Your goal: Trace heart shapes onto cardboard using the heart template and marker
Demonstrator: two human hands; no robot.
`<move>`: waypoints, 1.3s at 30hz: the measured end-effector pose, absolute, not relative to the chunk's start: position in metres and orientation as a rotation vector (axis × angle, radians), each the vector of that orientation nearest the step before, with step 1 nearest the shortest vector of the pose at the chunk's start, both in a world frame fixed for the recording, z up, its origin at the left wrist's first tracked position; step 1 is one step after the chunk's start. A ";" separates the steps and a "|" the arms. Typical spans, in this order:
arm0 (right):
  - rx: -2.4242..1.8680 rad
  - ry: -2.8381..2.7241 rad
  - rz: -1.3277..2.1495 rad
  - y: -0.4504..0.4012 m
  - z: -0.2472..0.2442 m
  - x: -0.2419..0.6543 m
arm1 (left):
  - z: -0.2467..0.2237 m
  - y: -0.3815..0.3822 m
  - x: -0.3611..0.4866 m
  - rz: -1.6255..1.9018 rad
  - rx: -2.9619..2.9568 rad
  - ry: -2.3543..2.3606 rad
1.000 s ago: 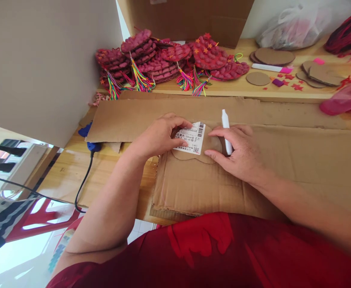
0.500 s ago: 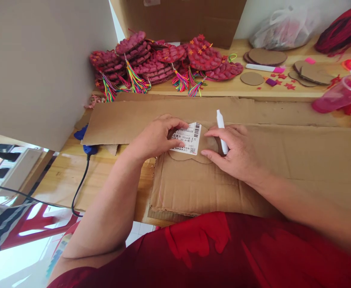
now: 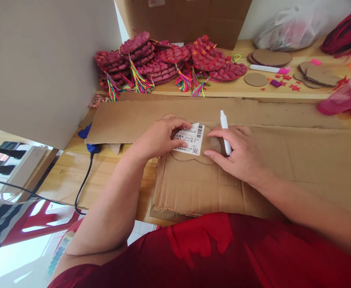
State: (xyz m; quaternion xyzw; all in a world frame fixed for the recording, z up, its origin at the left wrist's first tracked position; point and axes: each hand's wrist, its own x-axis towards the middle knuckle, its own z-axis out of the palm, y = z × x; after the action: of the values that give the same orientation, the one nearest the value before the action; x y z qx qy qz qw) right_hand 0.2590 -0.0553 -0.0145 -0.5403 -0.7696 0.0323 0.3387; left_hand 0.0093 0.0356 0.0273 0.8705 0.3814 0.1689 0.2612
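Observation:
A flower-shaped cardboard cutout (image 3: 209, 140) with a printed white label (image 3: 191, 141) lies on a large sheet of cardboard (image 3: 199, 188). My left hand (image 3: 160, 136) grips its left side, thumb and fingers curved over the label. Over the cutout's right side is my right hand (image 3: 238, 148), its thumb and index fingertip touching the piece. A white marker (image 3: 224, 122) is tucked between the fingers of that hand and points up and away from me. The left part of the cutout is hidden under my left hand.
Behind the cardboard, decorated pink-red pieces with tassels (image 3: 169, 64) are piled on a raised wooden ledge. Further right are cardboard ovals (image 3: 271, 57), a pink-tipped marker (image 3: 268, 69), red stars (image 3: 294, 87) and a pink cup (image 3: 340, 97). A black cable (image 3: 83, 180) crosses the table at left.
The whole view has shifted slightly, so everything sits a little further right. Both hands keep their places on the cutout, and the marker remains in my right hand.

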 end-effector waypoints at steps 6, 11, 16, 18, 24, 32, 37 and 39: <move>-1.415 -1.999 0.115 -0.055 -0.017 0.260 | 0.026 0.037 0.008 0.462 2.363 1.014; -1.400 -2.004 0.079 -0.055 -0.016 0.259 | 0.026 0.036 0.009 0.472 2.343 1.020; -1.381 -2.001 0.068 -0.055 -0.016 0.259 | 0.027 0.036 0.010 0.463 2.367 1.019; -1.365 -2.000 0.057 -0.055 -0.017 0.259 | 0.029 0.036 0.009 0.464 2.375 0.996; -1.328 -2.001 0.014 -0.054 -0.019 0.260 | 0.039 0.035 -0.001 0.608 2.296 1.082; -1.330 -2.007 0.001 -0.052 -0.021 0.261 | 0.037 0.035 0.002 0.806 2.142 1.248; -1.343 -2.007 0.009 -0.054 -0.020 0.261 | 0.041 0.032 0.002 0.795 2.079 1.347; -1.339 -2.008 0.010 -0.054 -0.020 0.261 | 0.045 0.031 0.001 0.795 2.066 1.397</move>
State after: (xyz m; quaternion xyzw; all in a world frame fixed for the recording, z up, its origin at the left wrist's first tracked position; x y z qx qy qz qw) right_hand 0.2611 -0.0538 -0.0200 -0.5184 -0.7775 0.0039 0.3560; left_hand 0.0015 0.0308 0.0448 0.7623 0.5154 0.2935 0.2593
